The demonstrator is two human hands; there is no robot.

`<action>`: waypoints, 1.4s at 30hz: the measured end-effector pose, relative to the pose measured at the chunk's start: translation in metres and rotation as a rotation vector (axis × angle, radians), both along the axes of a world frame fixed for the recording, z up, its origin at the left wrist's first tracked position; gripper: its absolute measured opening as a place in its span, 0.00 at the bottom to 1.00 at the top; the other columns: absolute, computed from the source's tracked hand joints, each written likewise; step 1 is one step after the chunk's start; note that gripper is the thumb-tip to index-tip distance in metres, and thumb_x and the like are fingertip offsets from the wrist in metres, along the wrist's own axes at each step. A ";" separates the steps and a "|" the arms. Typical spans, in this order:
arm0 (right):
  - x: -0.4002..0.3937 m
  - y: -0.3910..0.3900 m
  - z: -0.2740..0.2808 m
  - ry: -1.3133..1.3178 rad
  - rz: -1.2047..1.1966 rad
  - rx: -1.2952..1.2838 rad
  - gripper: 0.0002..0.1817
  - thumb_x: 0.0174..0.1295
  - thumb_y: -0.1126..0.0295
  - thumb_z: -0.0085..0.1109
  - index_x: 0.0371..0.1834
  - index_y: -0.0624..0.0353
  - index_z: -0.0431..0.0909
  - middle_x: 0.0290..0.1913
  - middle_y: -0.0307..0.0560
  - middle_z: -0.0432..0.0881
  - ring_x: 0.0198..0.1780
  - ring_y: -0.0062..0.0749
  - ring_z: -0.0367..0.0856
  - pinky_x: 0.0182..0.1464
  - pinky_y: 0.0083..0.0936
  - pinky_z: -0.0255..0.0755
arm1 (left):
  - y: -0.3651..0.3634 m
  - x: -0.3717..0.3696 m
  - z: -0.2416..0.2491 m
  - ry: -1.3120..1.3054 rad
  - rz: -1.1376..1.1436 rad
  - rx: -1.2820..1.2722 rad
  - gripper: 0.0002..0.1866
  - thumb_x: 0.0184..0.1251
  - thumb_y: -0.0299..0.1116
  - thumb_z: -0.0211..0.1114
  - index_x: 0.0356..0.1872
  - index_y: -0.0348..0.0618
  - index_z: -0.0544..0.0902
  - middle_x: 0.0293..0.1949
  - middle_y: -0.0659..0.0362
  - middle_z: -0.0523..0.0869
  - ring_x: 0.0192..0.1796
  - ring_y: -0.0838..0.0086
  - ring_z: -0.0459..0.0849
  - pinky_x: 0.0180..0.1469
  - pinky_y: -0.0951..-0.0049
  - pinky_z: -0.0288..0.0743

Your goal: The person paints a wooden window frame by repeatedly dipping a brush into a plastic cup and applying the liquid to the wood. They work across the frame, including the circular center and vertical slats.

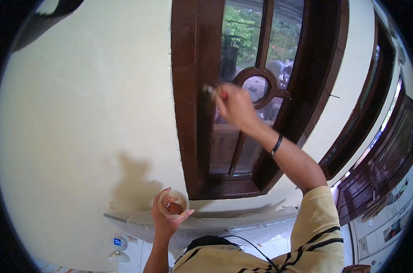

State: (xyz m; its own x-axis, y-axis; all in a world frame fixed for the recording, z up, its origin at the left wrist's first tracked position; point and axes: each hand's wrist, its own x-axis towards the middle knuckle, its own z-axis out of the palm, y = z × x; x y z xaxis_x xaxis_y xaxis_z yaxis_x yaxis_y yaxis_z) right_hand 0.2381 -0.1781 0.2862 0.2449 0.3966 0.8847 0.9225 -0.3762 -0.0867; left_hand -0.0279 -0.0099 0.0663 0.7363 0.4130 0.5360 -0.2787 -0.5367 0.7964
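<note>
My left hand (163, 217) is wrapped round a clear plastic cup (181, 210) with reddish-brown liquid at its bottom, low in front of the cream wall. Higher up, my right hand (235, 103) grips a small brush (208, 89) with a red handle; its blurred tip is at the left inner side of the dark brown window frame (186, 104). Whether the bristles touch the wood I cannot tell. Just right of the hand is the round wooden ring (272, 84) of the window.
The cream wall (88, 104) fills the left side. Below the window runs a grey ledge (224, 227). A plastic bottle (120, 242) stands at the lower left. Another window and a dark wooden door (365, 182) are at the right. A nail (334, 96) sticks out of the wall.
</note>
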 end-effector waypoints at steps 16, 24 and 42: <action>-0.071 -0.031 -0.089 -0.004 -0.124 0.035 0.06 0.62 0.76 0.65 0.41 0.62 0.83 0.33 0.50 0.86 0.31 0.40 0.88 0.34 0.29 0.80 | 0.006 0.005 -0.013 0.071 -0.090 -0.082 0.46 0.34 0.29 0.90 0.62 0.39 0.76 0.48 0.59 0.81 0.47 0.73 0.84 0.52 0.70 0.83; -0.223 -0.047 -0.064 0.966 0.261 0.261 0.07 0.66 0.75 0.65 0.40 0.70 0.85 0.30 0.48 0.88 0.31 0.26 0.88 0.36 0.22 0.82 | 0.011 0.010 -0.028 -0.023 -0.254 -0.181 0.45 0.35 0.28 0.89 0.61 0.41 0.76 0.52 0.56 0.79 0.52 0.70 0.84 0.55 0.71 0.82; -0.236 0.035 -0.129 0.848 0.202 -0.097 0.07 0.61 0.77 0.64 0.40 0.67 0.83 0.26 0.55 0.81 0.22 0.41 0.80 0.26 0.29 0.72 | 0.036 0.008 -0.056 -0.155 -0.344 -0.031 0.41 0.42 0.33 0.86 0.61 0.45 0.75 0.52 0.49 0.78 0.53 0.59 0.85 0.53 0.62 0.83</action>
State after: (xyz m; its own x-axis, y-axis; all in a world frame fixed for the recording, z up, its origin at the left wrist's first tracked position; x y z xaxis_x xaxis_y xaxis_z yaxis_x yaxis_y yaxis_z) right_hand 0.0016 -0.1432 0.1575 0.7220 0.5674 0.3960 0.6111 -0.2543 -0.7496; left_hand -0.0200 0.0263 0.0102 0.7457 0.1734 0.6434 -0.5573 -0.3670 0.7448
